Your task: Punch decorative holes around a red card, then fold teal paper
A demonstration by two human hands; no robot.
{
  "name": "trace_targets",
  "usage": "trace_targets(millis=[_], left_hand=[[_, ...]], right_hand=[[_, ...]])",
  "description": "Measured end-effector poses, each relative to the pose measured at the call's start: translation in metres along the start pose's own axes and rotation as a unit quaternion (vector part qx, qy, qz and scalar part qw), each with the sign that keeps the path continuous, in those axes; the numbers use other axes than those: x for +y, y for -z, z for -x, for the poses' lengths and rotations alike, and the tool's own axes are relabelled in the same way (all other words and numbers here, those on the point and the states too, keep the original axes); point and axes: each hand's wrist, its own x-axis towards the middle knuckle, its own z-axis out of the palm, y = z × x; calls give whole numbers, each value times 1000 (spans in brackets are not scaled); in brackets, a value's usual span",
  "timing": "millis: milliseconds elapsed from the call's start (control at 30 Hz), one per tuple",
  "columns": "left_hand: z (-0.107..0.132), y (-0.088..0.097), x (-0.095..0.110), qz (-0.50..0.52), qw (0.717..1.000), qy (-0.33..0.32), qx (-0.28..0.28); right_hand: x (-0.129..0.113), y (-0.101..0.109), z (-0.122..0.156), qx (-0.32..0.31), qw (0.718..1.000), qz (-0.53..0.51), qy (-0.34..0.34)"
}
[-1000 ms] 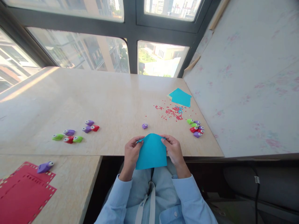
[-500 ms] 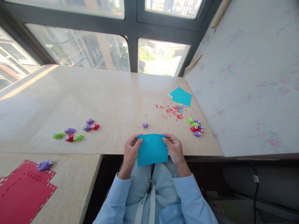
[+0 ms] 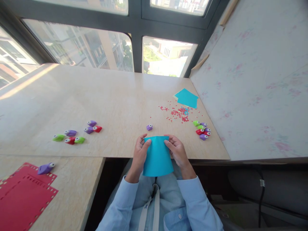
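Note:
A sheet of blue paper [image 3: 157, 158] is stretched between my two hands at the table's front edge, its lower part hanging over my lap. My left hand [image 3: 140, 154] pinches its upper left corner, thumb on the near face. At the upper right corner, my right hand [image 3: 178, 152] grips it the same way. The sheet bows slightly, with a small crease at the middle of its top edge. Just beyond it, a single purple craft punch [image 3: 149, 127] lies on the table.
Several coloured punches [image 3: 202, 130] cluster at the right, and more punches [image 3: 70, 140] lie at the left. Red paper bits [image 3: 179, 114] are scattered before a blue sheet [image 3: 186, 98]. Punched red sheets [image 3: 26, 199] with a purple punch [image 3: 46, 168] on top lie lower left.
My hands have come closer together, the left one moving right. The blue paper's top edge is narrower and the sheet now curves, its lower edge flaring out.

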Motion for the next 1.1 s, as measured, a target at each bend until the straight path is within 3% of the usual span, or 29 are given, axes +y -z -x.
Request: trace_targets(millis=[167,333,433,500,567,633,700,733,833,900,967,1100], left_hand=[[0,-6,-7,-36,998,-39,-19],[5,-9,-14,-42,995,-71,-60],[12,-7,-12,-90,983,-158,-36],[16,-6,-6,-140,961,-237,-17],[21,-8,0,-126,954,-266,-55],[26,-13,6,-21,965,-220,-141],[31,-20,9,114,961,-138,-212],[32,-23,9,169,954,-99,-229],[33,-25,4,253,943,-8,-214],[29,-20,-1,266,946,49,-177],[22,-13,-4,267,949,94,-139],[9,0,-4,270,947,141,-104]], right_hand=[[0,-1,-2,26,998,-52,-26],[2,-2,-2,145,981,-126,-15],[-7,-4,6,230,964,-130,11],[-19,-6,14,292,945,-128,66],[-35,-12,23,326,931,-107,122],[-49,-22,32,344,923,-49,163],[-57,-35,41,324,930,9,175],[-59,-43,44,281,943,28,177],[-56,-61,47,44,985,26,165],[-51,-66,47,-47,989,15,142],[-48,-66,47,-70,990,8,120],[-49,-52,49,-44,992,27,117]])
